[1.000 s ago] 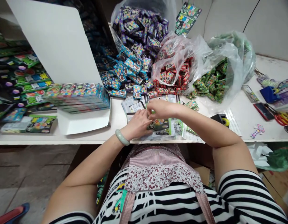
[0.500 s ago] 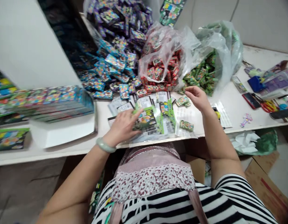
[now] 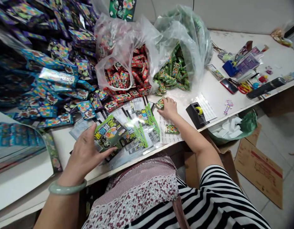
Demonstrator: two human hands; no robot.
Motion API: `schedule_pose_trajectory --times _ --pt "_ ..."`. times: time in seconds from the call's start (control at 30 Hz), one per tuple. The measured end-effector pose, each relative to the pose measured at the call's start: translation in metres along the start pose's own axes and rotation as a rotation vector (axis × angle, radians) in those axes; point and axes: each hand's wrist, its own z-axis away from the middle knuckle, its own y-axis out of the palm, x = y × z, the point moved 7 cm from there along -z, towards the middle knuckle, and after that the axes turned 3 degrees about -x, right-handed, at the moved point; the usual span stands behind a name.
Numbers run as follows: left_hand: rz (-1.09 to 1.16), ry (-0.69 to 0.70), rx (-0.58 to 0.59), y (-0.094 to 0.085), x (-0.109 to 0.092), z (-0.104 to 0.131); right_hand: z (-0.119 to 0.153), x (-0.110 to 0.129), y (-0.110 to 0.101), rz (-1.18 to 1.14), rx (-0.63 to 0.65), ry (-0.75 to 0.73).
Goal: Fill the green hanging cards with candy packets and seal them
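My left hand (image 3: 86, 152), a pale green bangle on its wrist, grips a black-and-green printed pouch (image 3: 110, 132) by its left and lower edges. Under and beside that pouch, more flat pouches (image 3: 140, 127) with clear parts lie fanned out on the table. My right hand (image 3: 169, 108) has its fingers closed on a small green packet (image 3: 160, 103) at the table surface. Just below that hand, another green packet (image 3: 172, 129) rests on a printed white sheet (image 3: 164, 138).
Plastic bags hold red packets (image 3: 119, 79) and green packets (image 3: 175, 70) behind my hands. Blue and purple packets (image 3: 58, 78) are heaped at left, near a white box (image 3: 15, 190). A black tape dispenser (image 3: 196, 116), phone (image 3: 229, 86) and tools sit at right.
The camera has swung right, bringing the tape dispenser into fuller view. My left hand now has the top pouch gripped and tilted, and my right hand has come down onto a green packet.
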Motion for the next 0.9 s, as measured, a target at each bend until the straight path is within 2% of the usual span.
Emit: schedule_pose_trajectory --times 0.1,0.3,0.43,0.5,0.53,0.63,0.7,0.8,0.9 --pt "0.007 -0.016 0.017 0.002 0.004 0.004 -0.001 -0.003 0.002 -0.004 -0.038 0.021" --pt "0.063 -0.117 0.078 0.008 0.015 0.007 -0.005 -0.018 0.006 -0.081 0.027 0.019" --pt "0.128 -0.153 0.099 0.009 0.013 0.010 0.003 -0.015 -0.013 -0.229 -0.060 -0.005" --pt "0.156 -0.203 0.095 0.008 0.015 0.014 0.017 0.004 -0.034 -0.398 -0.101 -0.138" --pt "0.182 -0.230 0.101 0.009 0.017 0.016 0.027 0.019 -0.047 -0.493 -0.105 -0.264" --pt "0.294 -0.227 0.127 0.011 0.016 0.019 0.064 0.074 -0.082 -0.628 0.019 -0.694" --pt "0.342 -0.170 0.138 0.010 0.012 0.017 0.081 0.103 -0.096 -0.610 0.111 -0.863" --pt "0.332 -0.091 0.150 0.006 0.005 0.013 0.091 0.133 -0.098 -0.551 0.271 -1.001" --pt "0.304 -0.046 0.169 0.001 0.000 0.014 0.091 0.146 -0.089 -0.497 0.412 -1.055"
